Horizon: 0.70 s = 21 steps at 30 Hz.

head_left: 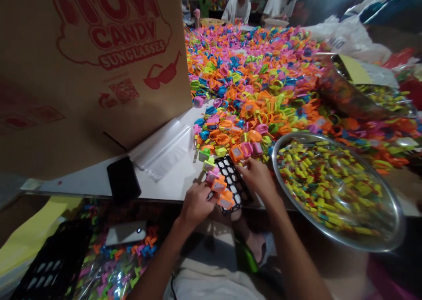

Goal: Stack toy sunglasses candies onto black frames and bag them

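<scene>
A black plastic tray [233, 177] with rows of openings lies at the table's front edge. Toy watches in green, yellow-green, pink and orange line its left side, among them an orange toy watch [219, 184]. My left hand [198, 202] is closed on the tray's left edge, its fingertips beside the orange watches and partly hidden by them. At the tray's upper right, my right hand [259, 174] has its fingers bent and pressed together; whatever is between the fingertips is hidden. Just beyond the tray rests another orange watch [236, 153].
A large cardboard box [108, 71] stands left, near clear plastic bags [161, 150] and a black phone [123, 179]. Heaped toy watches [250, 80] spread across the table. At right, a metal bowl [277, 159] holds small yellow-wrapped pieces. People sit at the back.
</scene>
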Each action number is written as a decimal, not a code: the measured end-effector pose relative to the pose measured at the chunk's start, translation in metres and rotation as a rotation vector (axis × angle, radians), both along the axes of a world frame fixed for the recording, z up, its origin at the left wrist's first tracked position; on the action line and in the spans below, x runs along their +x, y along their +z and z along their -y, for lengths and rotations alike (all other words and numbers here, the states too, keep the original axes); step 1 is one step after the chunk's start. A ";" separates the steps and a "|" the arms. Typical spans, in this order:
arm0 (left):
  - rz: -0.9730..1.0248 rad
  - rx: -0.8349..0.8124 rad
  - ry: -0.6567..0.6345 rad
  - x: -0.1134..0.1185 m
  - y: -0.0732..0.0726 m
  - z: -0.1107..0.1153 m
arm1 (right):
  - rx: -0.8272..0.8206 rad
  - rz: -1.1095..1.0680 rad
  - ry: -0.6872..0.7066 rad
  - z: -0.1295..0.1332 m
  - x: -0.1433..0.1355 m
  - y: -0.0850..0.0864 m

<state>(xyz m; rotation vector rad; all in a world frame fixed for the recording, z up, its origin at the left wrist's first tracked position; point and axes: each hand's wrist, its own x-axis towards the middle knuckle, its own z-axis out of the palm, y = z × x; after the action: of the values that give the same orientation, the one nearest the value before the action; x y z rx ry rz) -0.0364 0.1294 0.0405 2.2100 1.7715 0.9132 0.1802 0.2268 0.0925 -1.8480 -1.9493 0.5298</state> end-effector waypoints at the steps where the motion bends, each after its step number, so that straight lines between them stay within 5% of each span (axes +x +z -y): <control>1: 0.011 -0.029 0.022 0.001 0.000 -0.001 | -0.018 -0.051 0.007 0.006 0.005 0.003; 7: 0.434 -0.254 0.067 0.004 0.006 -0.011 | -0.390 -0.647 0.122 0.051 0.020 0.022; 11: 0.783 -0.409 0.012 0.007 0.009 -0.013 | -0.398 -0.757 0.138 0.075 0.017 0.019; 21: 0.668 -0.313 0.003 0.008 0.007 -0.013 | -0.396 -0.777 0.030 0.115 -0.012 -0.011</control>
<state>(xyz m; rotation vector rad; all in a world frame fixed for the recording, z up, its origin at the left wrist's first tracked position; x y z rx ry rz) -0.0280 0.1419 0.0472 1.4708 1.4640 1.1121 0.1683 0.1118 0.0811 -1.4660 -1.3974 1.4681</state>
